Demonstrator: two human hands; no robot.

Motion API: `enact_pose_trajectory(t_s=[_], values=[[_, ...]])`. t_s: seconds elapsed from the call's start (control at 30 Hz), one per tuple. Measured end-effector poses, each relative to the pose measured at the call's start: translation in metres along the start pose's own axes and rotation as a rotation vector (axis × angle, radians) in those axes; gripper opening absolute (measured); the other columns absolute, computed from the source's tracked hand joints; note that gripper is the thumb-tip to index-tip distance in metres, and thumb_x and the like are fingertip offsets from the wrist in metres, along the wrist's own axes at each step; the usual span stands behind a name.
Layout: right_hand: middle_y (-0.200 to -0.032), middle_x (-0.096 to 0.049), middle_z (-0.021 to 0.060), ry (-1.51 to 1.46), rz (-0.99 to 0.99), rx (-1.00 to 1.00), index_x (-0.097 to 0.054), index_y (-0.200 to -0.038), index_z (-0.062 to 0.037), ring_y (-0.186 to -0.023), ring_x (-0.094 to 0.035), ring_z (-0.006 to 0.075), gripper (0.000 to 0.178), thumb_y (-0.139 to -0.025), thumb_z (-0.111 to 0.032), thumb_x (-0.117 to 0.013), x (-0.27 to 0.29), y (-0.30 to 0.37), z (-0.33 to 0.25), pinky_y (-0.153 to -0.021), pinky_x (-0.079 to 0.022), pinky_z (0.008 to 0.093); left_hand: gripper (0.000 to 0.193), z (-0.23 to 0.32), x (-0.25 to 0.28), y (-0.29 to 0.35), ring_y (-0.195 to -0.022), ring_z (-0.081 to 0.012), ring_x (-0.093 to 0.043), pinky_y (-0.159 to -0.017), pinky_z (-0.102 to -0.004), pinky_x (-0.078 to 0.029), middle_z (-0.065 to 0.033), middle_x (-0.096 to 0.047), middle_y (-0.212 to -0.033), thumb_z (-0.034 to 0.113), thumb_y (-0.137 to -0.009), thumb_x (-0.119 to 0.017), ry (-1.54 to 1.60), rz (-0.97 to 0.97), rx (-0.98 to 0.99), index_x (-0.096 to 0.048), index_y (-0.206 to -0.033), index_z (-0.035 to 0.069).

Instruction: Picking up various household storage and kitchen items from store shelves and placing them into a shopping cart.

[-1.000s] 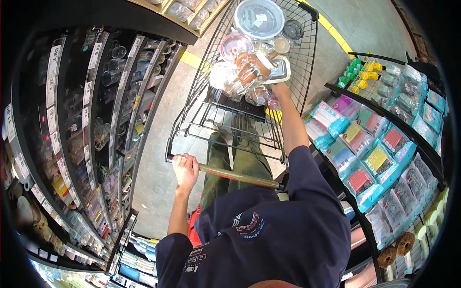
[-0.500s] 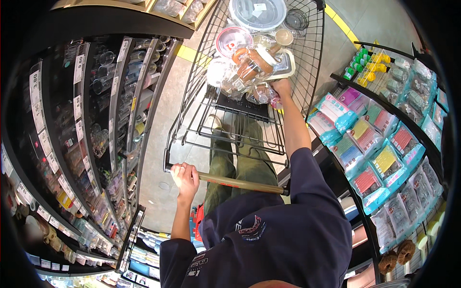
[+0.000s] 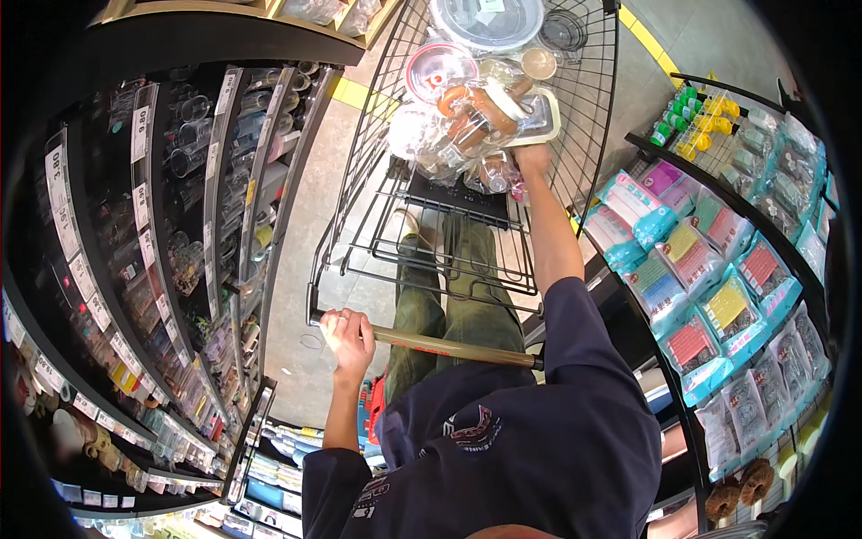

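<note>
My left hand [image 3: 348, 340] is closed round the left end of the shopping cart's brown handle [image 3: 449, 349]. My right arm stretches forward into the wire cart [image 3: 603, 135]. There my right hand [image 3: 532, 160] lies against the near right side of the piled goods, its fingers hidden from view. Right beside it are a clear-wrapped package [image 3: 494, 172] and a pale-rimmed rectangular tub [image 3: 548, 124]. Brown and orange items in clear plastic wrap [image 3: 471, 115] top the pile. Behind them are a red-rimmed round container [image 3: 438, 70] and a large clear lidded tub [image 3: 489, 20].
A shelf [image 3: 144, 180] of glassware and small goods runs along the left. On the right, a rack holds teal packs of cleaning cloths [image 3: 700, 310], scouring pads [image 3: 759, 395] and green and yellow bottles [image 3: 687, 112]. A yellow floor stripe [image 3: 648, 40] runs beyond the cart.
The view has shifted slightly, so the goods and right-hand rack appear a little farther right. Both hands keep nearly the same places on the handle and at the pile.
</note>
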State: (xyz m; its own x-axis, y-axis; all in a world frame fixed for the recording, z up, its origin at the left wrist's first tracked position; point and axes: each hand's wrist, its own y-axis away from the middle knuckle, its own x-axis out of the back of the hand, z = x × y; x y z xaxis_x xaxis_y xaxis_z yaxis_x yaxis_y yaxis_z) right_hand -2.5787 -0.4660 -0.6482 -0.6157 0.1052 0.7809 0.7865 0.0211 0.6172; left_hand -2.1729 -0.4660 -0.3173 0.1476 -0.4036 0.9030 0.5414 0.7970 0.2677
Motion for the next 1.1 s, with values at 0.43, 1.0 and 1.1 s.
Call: enact_pose_trajectory(t_s=[0.43, 1.0, 1.1], values=[[-0.11, -0.062, 0.0205, 0.112, 0.025, 0.375, -0.062, -0.113, -0.0073, -0.103, -0.06, 0.0357, 0.064, -0.073, -0.058, -0.058, -0.058, -0.069, 0.04, -0.085, -0.049, 0.045, 0.007, 0.002, 0.0, -0.006, -0.078, -0.0268, -0.046, -0.082, -0.0405, -0.035, -0.0076, -0.05, -0.072, 0.007, -0.075, -0.054, -0.002, 0.001, -0.013, -0.054, -0.068, 0.007], [-0.113, -0.061, 0.0171, 0.081, -0.141, 0.285, -0.059, -0.116, -0.011, -0.106, -0.058, 0.034, 0.061, -0.071, -0.053, -0.061, -0.037, -0.054, 0.026, -0.084, -0.049, 0.0428, 0.008, 0.002, -0.001, -0.004, -0.079, -0.0279, -0.046, -0.082, -0.0414, -0.034, -0.0093, -0.052, -0.074, 0.008, -0.077, -0.053, -0.012, -0.031, -0.006, -0.055, -0.069, 0.006], [-0.115, -0.06, 0.0176, 0.125, -0.115, 0.275, -0.059, -0.116, -0.0111, -0.106, -0.058, 0.0343, 0.061, -0.072, -0.053, -0.06, -0.029, -0.036, 0.015, -0.085, -0.049, 0.0432, 0.007, 0.003, 0.002, -0.003, -0.079, -0.0284, -0.047, -0.082, -0.0416, -0.035, -0.01, -0.052, -0.075, 0.008, -0.077, -0.053, -0.049, -0.032, 0.004, -0.056, -0.07, 0.005]])
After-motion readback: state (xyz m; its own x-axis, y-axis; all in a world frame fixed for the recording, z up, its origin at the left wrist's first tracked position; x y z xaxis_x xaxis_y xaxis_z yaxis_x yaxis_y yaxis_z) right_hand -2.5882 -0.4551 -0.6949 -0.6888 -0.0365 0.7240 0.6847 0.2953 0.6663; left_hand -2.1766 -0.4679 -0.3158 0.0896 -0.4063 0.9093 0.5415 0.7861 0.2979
